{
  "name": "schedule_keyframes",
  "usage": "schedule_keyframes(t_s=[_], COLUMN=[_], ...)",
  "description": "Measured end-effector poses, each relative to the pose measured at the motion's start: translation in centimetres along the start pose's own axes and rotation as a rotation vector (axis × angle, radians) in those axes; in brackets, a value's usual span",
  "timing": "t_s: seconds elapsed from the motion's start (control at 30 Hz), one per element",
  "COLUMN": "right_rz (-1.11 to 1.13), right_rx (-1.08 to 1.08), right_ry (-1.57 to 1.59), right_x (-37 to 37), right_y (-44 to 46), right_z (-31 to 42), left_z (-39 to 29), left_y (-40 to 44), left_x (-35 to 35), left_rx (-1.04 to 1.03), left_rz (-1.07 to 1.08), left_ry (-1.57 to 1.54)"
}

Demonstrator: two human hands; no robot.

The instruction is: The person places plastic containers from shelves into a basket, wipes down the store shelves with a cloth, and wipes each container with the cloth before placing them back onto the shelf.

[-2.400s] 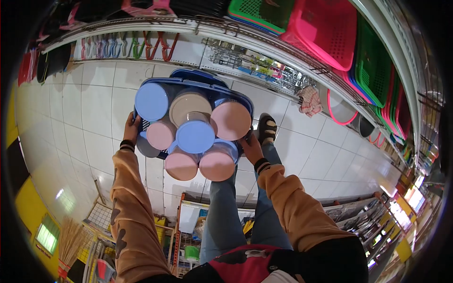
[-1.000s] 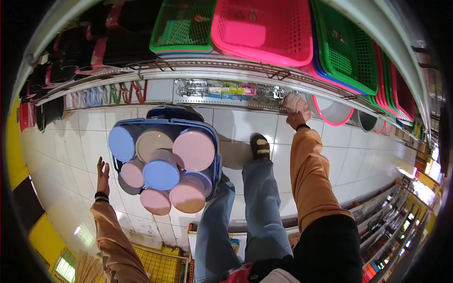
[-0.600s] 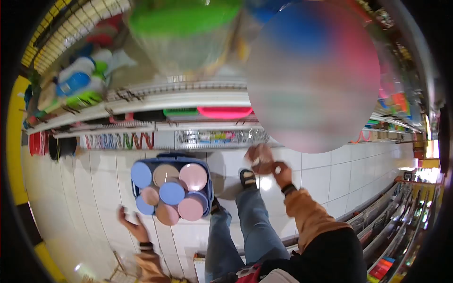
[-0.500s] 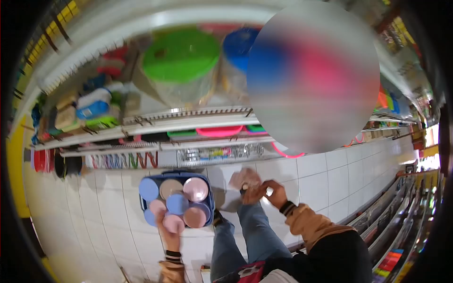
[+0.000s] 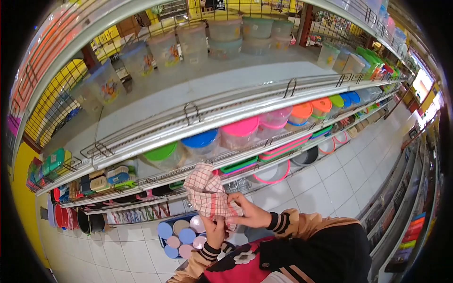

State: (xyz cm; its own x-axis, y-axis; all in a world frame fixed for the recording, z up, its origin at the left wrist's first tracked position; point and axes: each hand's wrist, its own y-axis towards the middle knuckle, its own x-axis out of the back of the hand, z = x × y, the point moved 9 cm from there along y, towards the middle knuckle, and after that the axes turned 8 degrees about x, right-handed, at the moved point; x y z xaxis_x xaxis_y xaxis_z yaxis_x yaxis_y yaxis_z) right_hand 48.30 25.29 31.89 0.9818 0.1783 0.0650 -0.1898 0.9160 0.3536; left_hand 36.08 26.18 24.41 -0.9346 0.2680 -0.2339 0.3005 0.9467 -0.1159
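While two hands grip it, one cloth bunches.

Tan sleeves, black cuffs with pale stripes, black upper sleeve, red patterned front, white flower shape

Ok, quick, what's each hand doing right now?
Left hand: closed on the checked cloth.
Right hand: closed on the same cloth, thumb and fingers gripping it.

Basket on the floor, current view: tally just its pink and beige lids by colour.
Pink lids: 4, one washed pale by glare
Beige lid: 1
Total: 5
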Motion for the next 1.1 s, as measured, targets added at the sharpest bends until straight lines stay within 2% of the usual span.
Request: schedule_keyframes(t_s=[0.07, 0.13, 0.2, 0.27, 0.33, 0.4, 0.47, 0.53, 0.67, 0.73, 0.77, 0.83, 0.87, 0.93, 1.03, 1.07, 1.1], right_rz=[0.052, -0.025, -0.13, 0.066, -0.025, -0.096, -0.186, -0.152, -0.064, -0.214, -0.219, -0.207, -0.205, -0.095, 0.11, 0.17, 0.177], right_rx=[0.012, 0.11, 0.212, 0.289, 0.352, 0.56, 0.718, 0.737, 0.593, 0.336, 0.332, 0.139, 0.136, -0.438, -0.569, -0.442, -0.438], right_ry=[-0.026, -0.248, -0.213, -0.335, -0.418, -0.598, -0.754, -0.733, -0.856, -0.925, -0.927, -1.13, -1.136, -1.017, -1.225, -1.378, -1.378], right_x=[2.1, 6.7, 11.6, 15.4, 19.7, 23.6, 27.3, 30.2, 36.4, 40.8, 42.5, 45.7, 46.4, 48.5, 47.7, 49.5, 48.8], right_y=[0.7, 2.2, 4.9, 6.9, 8.6, 10.0, 12.0, 14.3, 16.8, 16.5, 16.1, 15.7, 15.7, 14.7, 15.1, 16.0, 16.5], right_z=[1.4, 3.9, 8.9, 12.5, 16.4, 21.4, 25.0, 26.6, 24.9, 22.8, 22.3, 20.9, 20.8, 16.0, 13.1, 11.1, 10.4], left_z=[-2.2, -3.7, -5.8, -8.1, -9.8, -8.1, -8.0, -7.4, -6.6, -6.6, -6.8, -7.0, -7.1, -7.7, -7.4, -7.2, -7.0], left_y=[1.1, 2.1, 3.5, 4.1, 5.1, 6.2, 6.0, 5.6, 4.9, 4.5, 4.3, 4.0, 4.0, 3.8, 3.6, 3.4, 3.1], left_x=[-3.4, -7.6, -9.9, -11.4, -12.4, -10.9, -9.8, -8.1, -4.8, -3.4, -2.7, -1.7, -1.4, -0.8, 0.2, 0.5, 0.9], left_rx=[-0.072, -0.146, -0.234, -0.386, -0.378, -0.215, -0.231, -0.181, -0.147, -0.155, -0.133, -0.101, -0.1, -0.151, -0.128, -0.096, -0.094], left_rz=[0.018, 0.174, 0.226, 0.163, 0.184, 0.154, 0.118, 0.051, 0.0, 0.003, -0.017, -0.038, -0.035, -0.034, -0.054, -0.065, -0.071], left_ry=[-0.068, 0.118, 0.239, 0.551, 0.502, 0.37, 0.432, 0.4, 0.405, 0.407, 0.418, 0.406, 0.4, 0.49, 0.483, 0.473, 0.471])
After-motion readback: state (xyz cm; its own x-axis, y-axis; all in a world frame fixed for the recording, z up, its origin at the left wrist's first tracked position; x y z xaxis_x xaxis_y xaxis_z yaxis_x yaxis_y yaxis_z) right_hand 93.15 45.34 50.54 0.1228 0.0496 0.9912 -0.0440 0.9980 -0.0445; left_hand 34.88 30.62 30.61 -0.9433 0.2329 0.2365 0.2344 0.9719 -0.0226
